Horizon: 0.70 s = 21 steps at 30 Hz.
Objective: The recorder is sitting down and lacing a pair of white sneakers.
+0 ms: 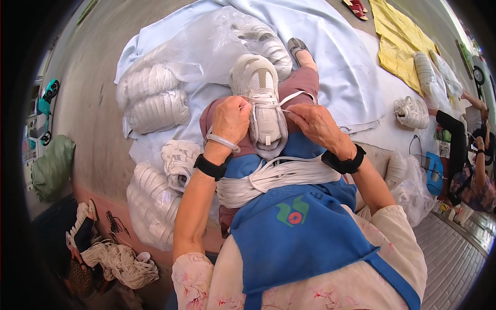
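A beige and white sneaker (pixel 266 126) rests between my knees, its tongue and heel opening toward me. A white shoelace (pixel 300 94) runs across its upper and out to both sides. My left hand (pixel 231 120) is closed on the lace at the shoe's left edge; the fingertips are partly hidden. On the other side my right hand (pixel 316 126) pinches the lace between thumb and finger, just beside the shoe. A thick bundle of white laces (pixel 279 178) lies over my lap on the blue apron (pixel 302 232).
Plastic-wrapped stacks of pale shoes (pixel 155 98) lie on a light blue cloth (pixel 330 31). Loose white laced shoes (pixel 182 161) sit beside my left forearm. A yellow sheet (pixel 400 39) is at the far right, and another person's arm (pixel 480 160) shows there. A lace pile (pixel 124 263) lies lower left.
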Tool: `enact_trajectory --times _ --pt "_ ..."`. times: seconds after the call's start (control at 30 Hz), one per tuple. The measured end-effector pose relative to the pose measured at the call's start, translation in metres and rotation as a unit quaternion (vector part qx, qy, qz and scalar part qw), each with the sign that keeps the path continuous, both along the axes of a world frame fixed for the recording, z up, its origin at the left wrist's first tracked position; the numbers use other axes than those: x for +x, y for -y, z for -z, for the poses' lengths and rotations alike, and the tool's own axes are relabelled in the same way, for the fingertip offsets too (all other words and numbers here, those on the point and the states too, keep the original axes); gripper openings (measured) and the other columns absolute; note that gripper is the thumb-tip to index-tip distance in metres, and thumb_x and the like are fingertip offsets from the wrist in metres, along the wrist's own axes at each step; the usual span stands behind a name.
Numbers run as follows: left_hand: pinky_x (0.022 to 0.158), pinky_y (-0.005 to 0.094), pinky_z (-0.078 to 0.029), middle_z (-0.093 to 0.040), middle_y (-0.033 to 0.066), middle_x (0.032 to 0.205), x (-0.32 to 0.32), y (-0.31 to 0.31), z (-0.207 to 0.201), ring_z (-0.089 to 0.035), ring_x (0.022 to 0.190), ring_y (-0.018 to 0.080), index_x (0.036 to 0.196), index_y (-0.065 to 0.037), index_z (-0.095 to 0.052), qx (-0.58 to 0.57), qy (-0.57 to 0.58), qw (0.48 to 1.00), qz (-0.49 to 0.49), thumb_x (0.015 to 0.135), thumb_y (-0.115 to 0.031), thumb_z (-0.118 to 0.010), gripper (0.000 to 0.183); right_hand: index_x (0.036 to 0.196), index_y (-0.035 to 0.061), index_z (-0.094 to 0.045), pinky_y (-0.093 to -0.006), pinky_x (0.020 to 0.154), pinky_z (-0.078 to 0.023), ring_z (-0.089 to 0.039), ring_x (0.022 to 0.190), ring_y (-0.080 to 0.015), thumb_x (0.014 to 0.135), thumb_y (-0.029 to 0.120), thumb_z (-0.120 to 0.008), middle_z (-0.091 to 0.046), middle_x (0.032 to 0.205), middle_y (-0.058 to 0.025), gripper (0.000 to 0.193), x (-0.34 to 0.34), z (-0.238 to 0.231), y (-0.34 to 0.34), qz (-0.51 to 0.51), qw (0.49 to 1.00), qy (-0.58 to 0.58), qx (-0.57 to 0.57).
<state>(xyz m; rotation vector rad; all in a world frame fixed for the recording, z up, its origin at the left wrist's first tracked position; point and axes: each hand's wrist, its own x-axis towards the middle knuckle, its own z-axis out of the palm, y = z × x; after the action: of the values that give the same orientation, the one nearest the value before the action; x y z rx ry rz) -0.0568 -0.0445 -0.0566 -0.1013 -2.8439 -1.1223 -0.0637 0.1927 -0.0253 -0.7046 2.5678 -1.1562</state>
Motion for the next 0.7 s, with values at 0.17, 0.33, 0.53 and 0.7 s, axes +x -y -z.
enact_trajectory --times 0.17,0.33,0.53,0.7 --pt "0.044 0.0220 -0.050 -0.062 0.0028 0.076 0.007 -0.011 -0.022 -0.060 0.060 0.0090 0.078 -0.002 -0.064 0.211 0.178 0.952 -0.132 0.083 -0.014 -0.062 0.013 0.088 0.0015 -0.060 -0.0403 0.063 -0.045 -0.057 0.070 -0.0364 0.088 0.014 -0.052 -0.059 0.074 -0.0195 0.015 -0.005 0.018 -0.006 -0.015 1.000 -0.015 0.020" --pt "0.070 0.0332 -0.047 -0.061 0.0108 0.084 0.021 -0.014 -0.023 -0.060 0.076 0.0240 0.090 -0.001 -0.063 0.012 0.009 0.998 -0.058 0.081 -0.012 -0.064 0.014 0.088 0.0011 -0.059 -0.0409 0.065 -0.045 -0.058 0.072 -0.0365 0.088 0.016 -0.052 -0.060 0.075 -0.0194 0.016 -0.013 0.027 -0.002 0.006 1.000 -0.003 -0.009" --pt "0.082 0.0404 -0.041 -0.058 0.0124 0.098 0.038 -0.031 -0.035 -0.053 0.093 0.0314 0.104 -0.002 -0.059 -0.148 -0.057 0.987 -0.006 0.078 -0.019 -0.066 0.031 0.084 -0.0006 -0.059 -0.0403 0.064 -0.046 -0.059 0.071 -0.0352 0.088 0.014 -0.052 -0.060 0.075 -0.0187 0.017 -0.017 0.039 0.008 0.034 0.998 -0.039 -0.045" --pt "0.086 0.0439 -0.039 -0.057 0.0138 0.104 0.042 -0.035 -0.034 -0.051 0.098 0.0314 0.109 -0.001 -0.059 -0.217 -0.025 0.976 -0.009 0.078 -0.022 -0.064 0.038 0.079 0.0003 -0.058 -0.0387 0.063 -0.046 -0.059 0.070 -0.0332 0.086 0.013 -0.052 -0.059 0.073 -0.0170 0.016 -0.020 0.032 0.005 -0.029 0.997 -0.062 -0.031"
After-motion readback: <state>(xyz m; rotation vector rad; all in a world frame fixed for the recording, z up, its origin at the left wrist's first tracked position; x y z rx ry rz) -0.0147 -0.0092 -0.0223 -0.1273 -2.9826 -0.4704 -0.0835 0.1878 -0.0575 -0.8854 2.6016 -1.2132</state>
